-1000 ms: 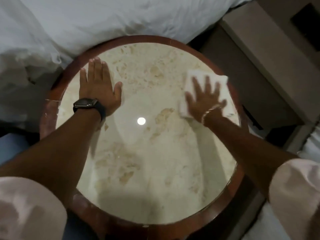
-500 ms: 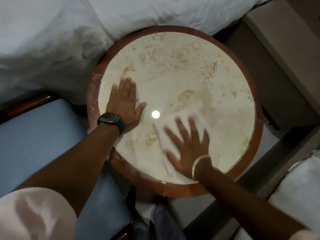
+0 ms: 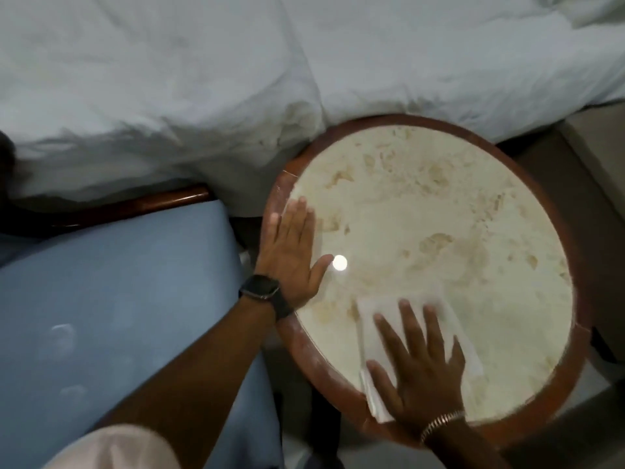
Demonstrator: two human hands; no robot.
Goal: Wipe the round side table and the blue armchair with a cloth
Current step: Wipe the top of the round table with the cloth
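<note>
The round side table (image 3: 449, 211) has a cream marble top inside a reddish wooden rim. A white cloth (image 3: 399, 309) lies flat on its near part. My right hand (image 3: 419, 370) presses on the cloth with fingers spread, a metal bracelet on the wrist. My left hand (image 3: 292, 252) rests flat and empty on the table's left edge, a dark watch on the wrist. The blue armchair (image 3: 111, 299) sits to the left of the table, its seat cushion and a dark wooden arm showing.
A bed with a rumpled white duvet (image 3: 236, 79) runs along the far side, touching the table's far rim. A beige cabinet (image 3: 598, 157) stands at the right. A bright light spot reflects on the marble near my left thumb.
My right hand has slid the cloth from the table's far right across to the near edge. The view has swung left, bringing the blue armchair into sight. My left hand stays flat.
</note>
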